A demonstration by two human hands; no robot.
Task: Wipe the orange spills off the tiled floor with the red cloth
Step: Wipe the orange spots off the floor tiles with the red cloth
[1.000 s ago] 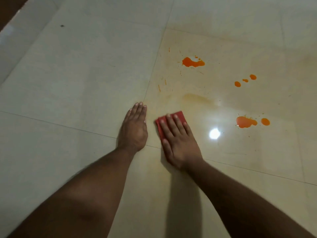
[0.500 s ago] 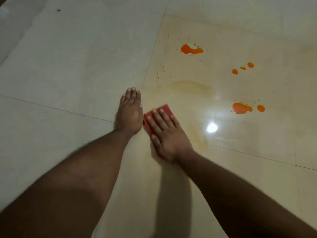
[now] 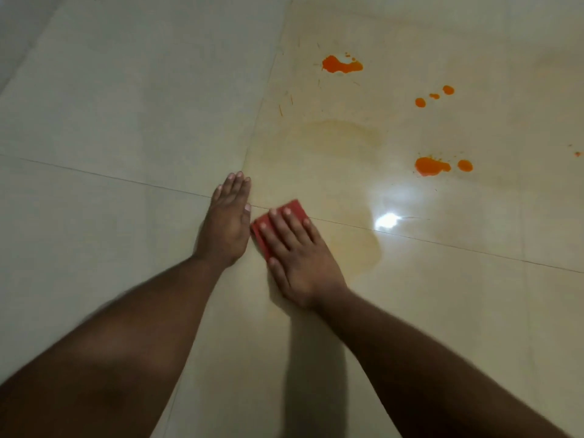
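My right hand presses flat on the folded red cloth, which lies on the tiled floor across a grout line. Only the cloth's far corner and left edge show past my fingers. My left hand rests palm down on the floor just left of the cloth, fingers together, holding nothing. Orange spills lie further out to the right: a large blot at the top, three small drops beyond it, and a blot with a drop nearer. A pale orange smear spreads ahead of the cloth.
Glossy cream tiles with thin grout lines fill the view. A bright light reflection glares right of the cloth. A tiny orange speck sits at the right edge. Thin orange streaks mark the tile near the vertical grout line.
My right hand has slid the cloth back towards me and leftward, next to my left hand, leaving a pale smear behind. The view has shifted, with both hands lower in frame.
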